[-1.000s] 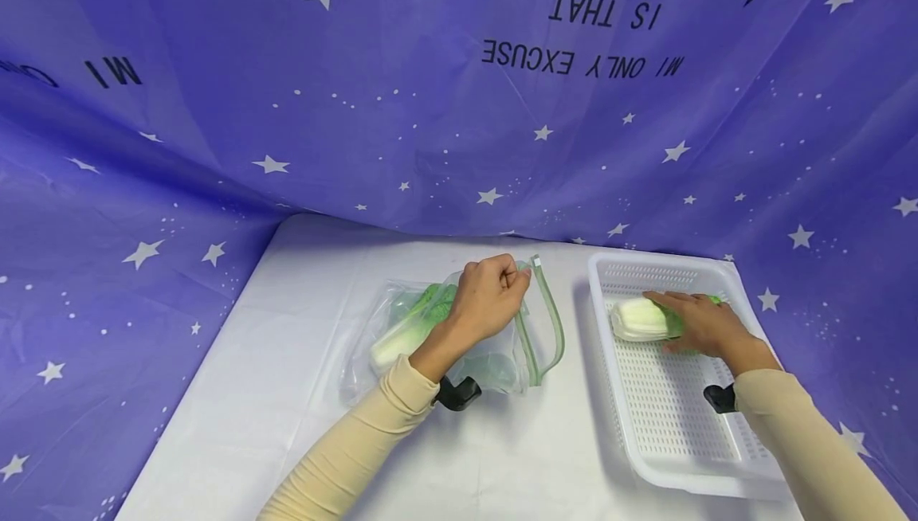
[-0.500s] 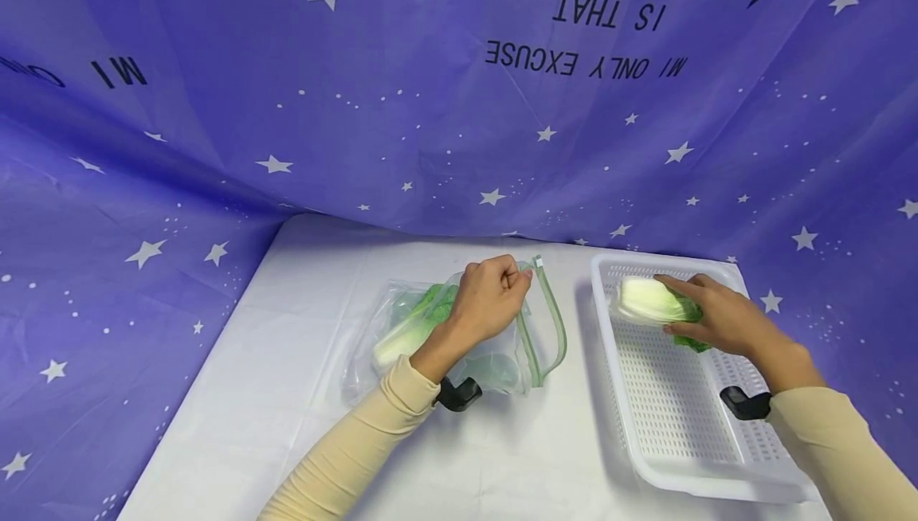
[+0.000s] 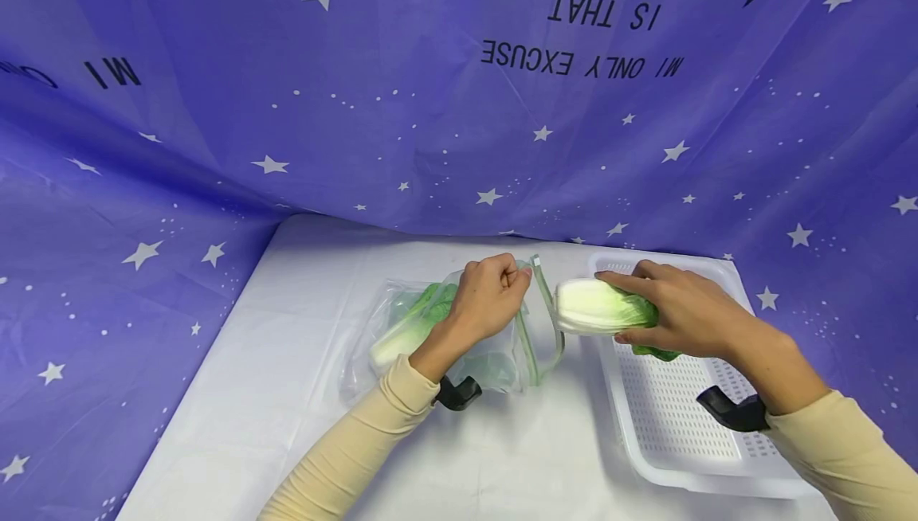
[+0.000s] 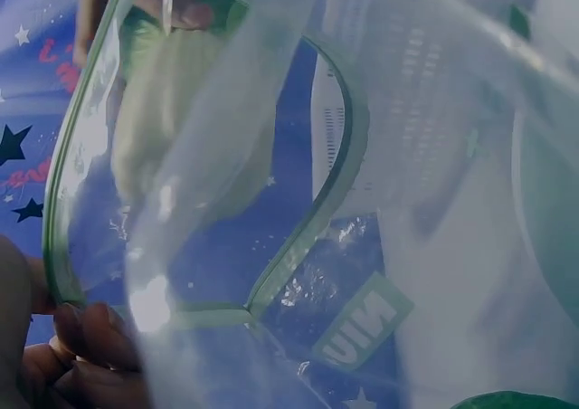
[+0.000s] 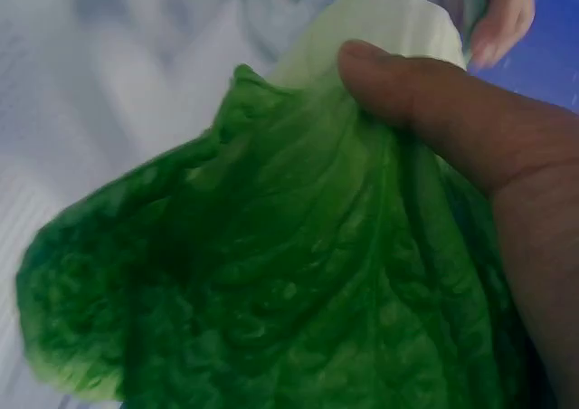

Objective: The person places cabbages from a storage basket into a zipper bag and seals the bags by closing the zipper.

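My left hand (image 3: 490,298) pinches the far side of a clear zip bag's green-edged mouth, which gapes toward the right. Inside the zip bag (image 4: 348,169) lies one napa cabbage (image 3: 402,338), white stem toward the left. My right hand (image 3: 688,310) grips a second napa cabbage (image 3: 598,306) by its leafy part, thumb on one side and fingers on the other. Its white stem end points left, right at the bag's mouth. In the right wrist view the thumb presses across the green leaves (image 5: 298,237). Through the open mouth, the left wrist view shows the cabbage's pale base (image 4: 181,119).
A white perforated basket (image 3: 627,441) stands on the right of the white table (image 3: 502,457), beneath my right forearm. Purple star-printed cloth (image 3: 430,107) rises behind the table and along its sides. Each wrist wears a black camera mount (image 3: 459,393).
My right hand has lifted the second napa cabbage out of the basket and carried it left to the bag's mouth. My left hand keeps its hold on the bag.
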Available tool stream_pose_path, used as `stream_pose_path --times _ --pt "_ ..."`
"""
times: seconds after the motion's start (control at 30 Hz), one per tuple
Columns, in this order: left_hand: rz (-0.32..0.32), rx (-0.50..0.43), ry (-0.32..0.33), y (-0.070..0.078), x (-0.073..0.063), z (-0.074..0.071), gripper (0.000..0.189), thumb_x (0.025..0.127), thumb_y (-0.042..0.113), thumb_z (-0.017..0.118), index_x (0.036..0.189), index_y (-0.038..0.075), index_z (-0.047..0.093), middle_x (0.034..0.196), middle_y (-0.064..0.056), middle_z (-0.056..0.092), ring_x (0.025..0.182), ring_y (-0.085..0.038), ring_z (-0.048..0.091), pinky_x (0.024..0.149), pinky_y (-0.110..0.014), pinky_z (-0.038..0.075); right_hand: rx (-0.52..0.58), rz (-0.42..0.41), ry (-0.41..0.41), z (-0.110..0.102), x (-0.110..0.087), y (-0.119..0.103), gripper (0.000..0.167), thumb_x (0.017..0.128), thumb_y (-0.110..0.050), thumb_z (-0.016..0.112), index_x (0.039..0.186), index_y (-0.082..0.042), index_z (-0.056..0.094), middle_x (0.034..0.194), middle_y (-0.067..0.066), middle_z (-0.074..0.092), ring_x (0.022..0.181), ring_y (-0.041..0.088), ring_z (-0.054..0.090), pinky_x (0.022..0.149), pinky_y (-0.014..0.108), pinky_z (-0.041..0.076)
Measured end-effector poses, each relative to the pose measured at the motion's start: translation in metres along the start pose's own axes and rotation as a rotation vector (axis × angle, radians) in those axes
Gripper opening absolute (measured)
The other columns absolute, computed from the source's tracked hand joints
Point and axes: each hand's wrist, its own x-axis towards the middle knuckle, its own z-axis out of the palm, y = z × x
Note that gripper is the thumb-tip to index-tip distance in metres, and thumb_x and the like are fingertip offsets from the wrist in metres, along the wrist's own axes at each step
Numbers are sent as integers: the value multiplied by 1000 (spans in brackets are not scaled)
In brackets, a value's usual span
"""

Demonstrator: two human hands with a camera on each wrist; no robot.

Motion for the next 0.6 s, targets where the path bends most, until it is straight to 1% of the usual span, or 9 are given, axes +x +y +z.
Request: stream_pose_path --times 0.07,0.17,0.27,0.37,0.47,0.6 --pt "5 -5 -5 1 -1 0 35 97 23 56 64 16 46 47 5 36 40 -12 41 43 -26 32 -9 -21 -18 -1 8 -12 79 71 -50 84 139 -22 57 96 -2 55 70 10 46 58 32 40" --pt "12 -5 -14 2 -2 0 35 98 23 55 65 16 46 47 5 36 39 -12 39 43 -26 31 -19 -37 -71 -1 20 -29 76 69 -50 84 136 -21 60 91 -3 51 68 11 45 57 32 40" --pt "12 -1 -23 4 -3 -1 34 98 23 54 66 16 47 48 5 36 39 -12 38 43 -26 31 -28 -41 -139 2 33 -44 74 69 -50 84 134 -21 61 89 -3 50 69 12 48 56 34 43" --pt "12 0 -31 6 -4 -1 33 98 23 53 66 16 47 49 5 37 40 -12 37 43 -26 32 -22 -40 -190 8 44 -57 75 69 -52 83 134 -20 62 91 -2 53 72 14 52 56 37 47" --pt "20 8 -27 7 -4 -1 34 98 22 53 66 15 47 49 4 38 40 -12 38 42 -26 32 8 -43 -211 15 53 -66 74 69 -54 82 130 -16 64 92 -2 56 74 14 55 57 38 48" --pt "36 14 -17 9 -5 -2 34 98 21 53 65 15 47 48 5 38 40 -11 38 42 -26 32 76 -43 -214 24 60 -72 64 70 -52 83 118 -12 68 90 -4 61 74 14 57 58 37 48"
